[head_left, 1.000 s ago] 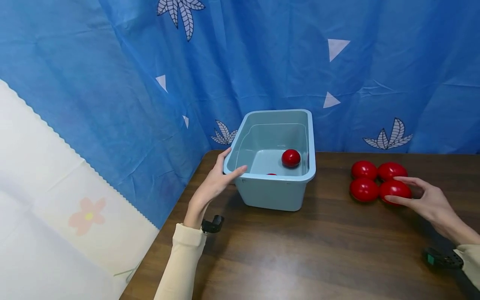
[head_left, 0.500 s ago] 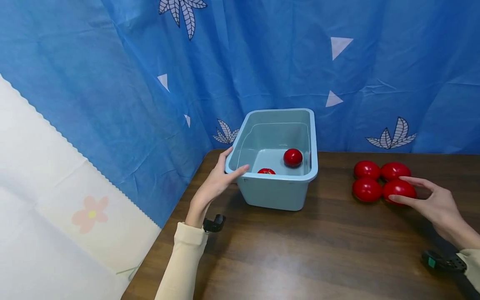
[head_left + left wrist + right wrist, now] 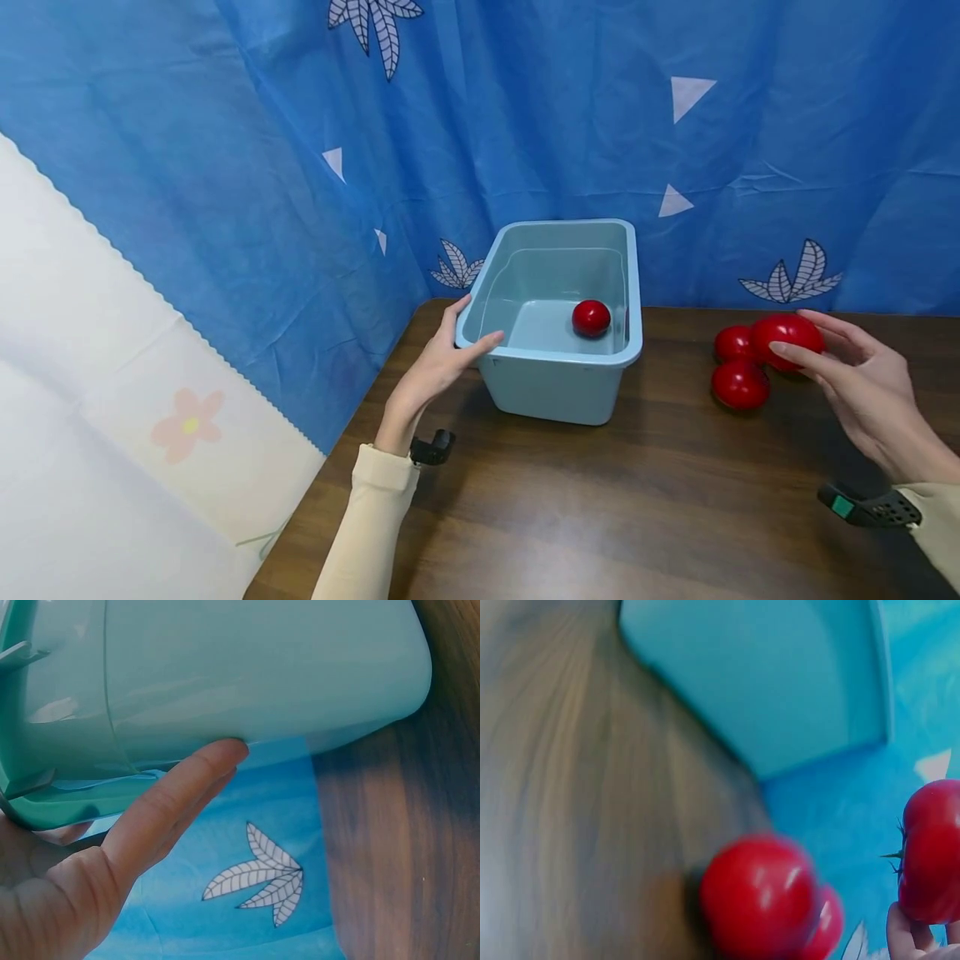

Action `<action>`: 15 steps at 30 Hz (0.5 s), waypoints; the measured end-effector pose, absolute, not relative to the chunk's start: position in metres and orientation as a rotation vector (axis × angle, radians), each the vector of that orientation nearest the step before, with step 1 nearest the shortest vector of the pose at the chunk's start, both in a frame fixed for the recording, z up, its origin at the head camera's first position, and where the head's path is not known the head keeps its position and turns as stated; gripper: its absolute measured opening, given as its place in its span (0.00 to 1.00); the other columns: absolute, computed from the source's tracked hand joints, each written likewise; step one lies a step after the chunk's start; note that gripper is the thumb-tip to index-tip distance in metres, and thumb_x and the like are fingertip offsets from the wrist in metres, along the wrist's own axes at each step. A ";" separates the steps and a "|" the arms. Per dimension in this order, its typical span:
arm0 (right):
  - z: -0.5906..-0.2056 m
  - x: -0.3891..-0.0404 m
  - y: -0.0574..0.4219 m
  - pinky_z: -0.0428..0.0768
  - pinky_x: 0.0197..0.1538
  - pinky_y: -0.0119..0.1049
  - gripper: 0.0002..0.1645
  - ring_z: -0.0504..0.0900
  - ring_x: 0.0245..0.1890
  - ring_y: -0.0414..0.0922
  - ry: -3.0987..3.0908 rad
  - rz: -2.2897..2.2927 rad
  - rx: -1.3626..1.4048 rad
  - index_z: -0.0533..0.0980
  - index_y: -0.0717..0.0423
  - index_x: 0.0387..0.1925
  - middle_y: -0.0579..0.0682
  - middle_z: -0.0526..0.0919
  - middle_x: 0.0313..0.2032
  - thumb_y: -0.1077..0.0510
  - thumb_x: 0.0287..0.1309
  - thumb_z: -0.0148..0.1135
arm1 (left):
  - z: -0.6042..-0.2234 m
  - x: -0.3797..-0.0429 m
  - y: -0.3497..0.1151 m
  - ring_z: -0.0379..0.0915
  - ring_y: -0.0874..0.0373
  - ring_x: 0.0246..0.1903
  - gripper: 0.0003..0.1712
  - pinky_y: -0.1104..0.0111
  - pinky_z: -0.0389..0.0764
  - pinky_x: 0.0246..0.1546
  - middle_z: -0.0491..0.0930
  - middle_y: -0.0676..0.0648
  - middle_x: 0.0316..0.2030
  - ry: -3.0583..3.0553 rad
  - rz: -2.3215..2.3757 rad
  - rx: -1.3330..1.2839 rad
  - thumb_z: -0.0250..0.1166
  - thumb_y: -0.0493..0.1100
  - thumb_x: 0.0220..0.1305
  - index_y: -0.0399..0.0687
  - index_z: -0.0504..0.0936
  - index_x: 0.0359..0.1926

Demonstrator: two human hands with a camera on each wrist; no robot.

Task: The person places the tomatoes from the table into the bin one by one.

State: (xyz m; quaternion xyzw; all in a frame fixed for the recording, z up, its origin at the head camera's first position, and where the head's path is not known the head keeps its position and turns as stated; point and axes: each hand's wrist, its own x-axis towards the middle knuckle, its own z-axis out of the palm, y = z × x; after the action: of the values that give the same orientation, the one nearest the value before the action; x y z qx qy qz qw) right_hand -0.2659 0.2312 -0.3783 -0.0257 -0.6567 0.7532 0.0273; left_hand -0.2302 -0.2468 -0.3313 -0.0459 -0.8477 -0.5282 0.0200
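My right hand (image 3: 873, 379) holds a red tomato (image 3: 783, 335) between thumb and fingers, raised off the table. In the right wrist view, its green stem (image 3: 898, 855) faces sideways. Just left of and below it, a front tomato (image 3: 740, 384) and a back tomato (image 3: 732, 342) sit on the table; another behind the held one is mostly hidden. With thumb and fingers on either side of its near left corner, my left hand (image 3: 438, 367) grips a light blue plastic bin (image 3: 555, 387). Inside the bin lies one visible tomato (image 3: 591, 318); the near floor is hidden by the front wall.
The dark wooden table (image 3: 570, 517) runs up to a blue patterned curtain (image 3: 555, 125) behind the bin. A white cloth with a flower print (image 3: 187, 425) hangs along the left side. Each wrist wears a black strap.
My right hand has closed on the front right tomato and lifted it up from the group. The left hand stays on the bin's corner. The head view has shifted slightly.
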 end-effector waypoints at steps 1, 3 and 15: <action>-0.373 -0.266 0.226 0.80 0.38 0.17 0.35 0.68 0.49 0.33 -1.974 2.393 -0.056 0.72 0.35 0.69 0.31 0.69 0.53 0.62 0.66 0.71 | -0.331 -0.230 -0.247 0.65 0.45 0.70 0.56 0.47 0.69 0.69 0.62 0.42 0.75 -2.630 -1.635 -0.139 0.70 0.60 0.67 0.58 0.46 0.84; -0.363 -0.266 0.216 0.81 0.39 0.19 0.36 0.67 0.52 0.34 -1.940 2.457 -0.006 0.71 0.35 0.71 0.32 0.70 0.56 0.63 0.67 0.70 | -0.331 -0.231 -0.247 0.65 0.46 0.70 0.56 0.47 0.69 0.69 0.62 0.41 0.75 -2.633 -1.632 -0.145 0.70 0.60 0.67 0.58 0.46 0.84; -0.313 -0.270 0.149 0.83 0.48 0.26 0.37 0.65 0.63 0.38 -1.903 2.546 0.269 0.70 0.41 0.73 0.38 0.65 0.67 0.65 0.67 0.69 | -0.330 -0.229 -0.247 0.62 0.45 0.72 0.56 0.46 0.68 0.70 0.59 0.43 0.77 -2.654 -1.628 -0.113 0.69 0.62 0.68 0.61 0.45 0.84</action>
State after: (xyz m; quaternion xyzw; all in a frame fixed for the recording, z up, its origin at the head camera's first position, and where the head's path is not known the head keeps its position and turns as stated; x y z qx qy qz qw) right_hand -0.2699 0.1490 -0.3128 0.0844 -0.5963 0.7979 -0.0243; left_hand -0.2290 -0.2470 -0.3296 -0.0362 -0.8518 -0.5224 0.0130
